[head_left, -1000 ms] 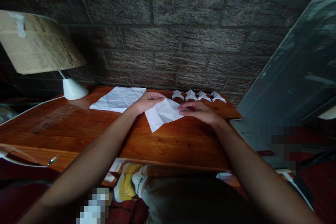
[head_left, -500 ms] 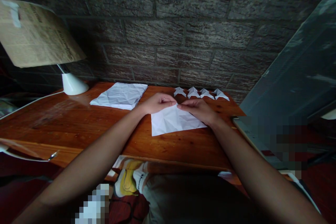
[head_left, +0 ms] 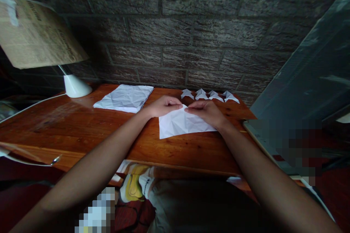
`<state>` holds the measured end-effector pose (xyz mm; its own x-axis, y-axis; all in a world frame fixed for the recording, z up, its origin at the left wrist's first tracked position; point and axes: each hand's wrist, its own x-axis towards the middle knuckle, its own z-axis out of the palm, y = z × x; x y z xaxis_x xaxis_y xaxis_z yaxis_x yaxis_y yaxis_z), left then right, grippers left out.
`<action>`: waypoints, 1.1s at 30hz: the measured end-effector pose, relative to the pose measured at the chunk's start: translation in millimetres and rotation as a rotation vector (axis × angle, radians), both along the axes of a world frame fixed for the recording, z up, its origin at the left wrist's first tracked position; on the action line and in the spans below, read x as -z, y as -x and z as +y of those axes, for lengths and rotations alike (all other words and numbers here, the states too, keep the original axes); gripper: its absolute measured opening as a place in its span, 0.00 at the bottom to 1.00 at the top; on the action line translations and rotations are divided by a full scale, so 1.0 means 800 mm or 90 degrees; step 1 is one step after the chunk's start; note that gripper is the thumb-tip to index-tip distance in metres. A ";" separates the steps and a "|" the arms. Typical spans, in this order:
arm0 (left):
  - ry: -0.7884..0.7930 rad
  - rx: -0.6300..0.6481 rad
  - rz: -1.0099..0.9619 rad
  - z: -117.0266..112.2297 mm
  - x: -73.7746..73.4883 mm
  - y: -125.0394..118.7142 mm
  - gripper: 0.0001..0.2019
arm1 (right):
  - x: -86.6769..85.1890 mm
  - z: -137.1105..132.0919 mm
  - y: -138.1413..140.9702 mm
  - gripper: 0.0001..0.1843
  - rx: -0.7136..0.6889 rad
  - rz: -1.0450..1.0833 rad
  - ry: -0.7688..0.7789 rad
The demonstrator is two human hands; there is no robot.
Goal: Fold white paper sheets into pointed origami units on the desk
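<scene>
Hands (head_left: 163, 107) (head_left: 207, 112) closer, pinching paper (head_left: 183, 123); sock lettering (head_left: 147, 182) perhaps "thum".

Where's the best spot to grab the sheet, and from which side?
Probably the near left corner of the sheet, coming from the near side and pinching top and bottom. That corner is thin and uncovered, while the left hand and right hand hold the far side, the right also overlapping its right end.
</scene>
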<state>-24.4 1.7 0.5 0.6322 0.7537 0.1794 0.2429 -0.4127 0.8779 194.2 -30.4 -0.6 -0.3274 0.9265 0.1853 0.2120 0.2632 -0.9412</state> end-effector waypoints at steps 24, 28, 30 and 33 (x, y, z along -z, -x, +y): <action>-0.021 -0.017 -0.032 0.002 0.003 -0.002 0.17 | 0.003 0.000 0.009 0.17 -0.018 0.088 -0.071; -0.017 -0.024 -0.049 0.001 0.002 -0.003 0.17 | 0.004 -0.001 0.009 0.16 -0.020 0.091 -0.085; -0.011 -0.025 -0.055 0.000 0.001 -0.003 0.17 | 0.005 -0.002 0.008 0.15 -0.013 0.084 -0.093; -0.005 -0.023 -0.057 -0.001 0.000 -0.004 0.17 | 0.006 -0.002 0.008 0.15 0.008 0.055 -0.111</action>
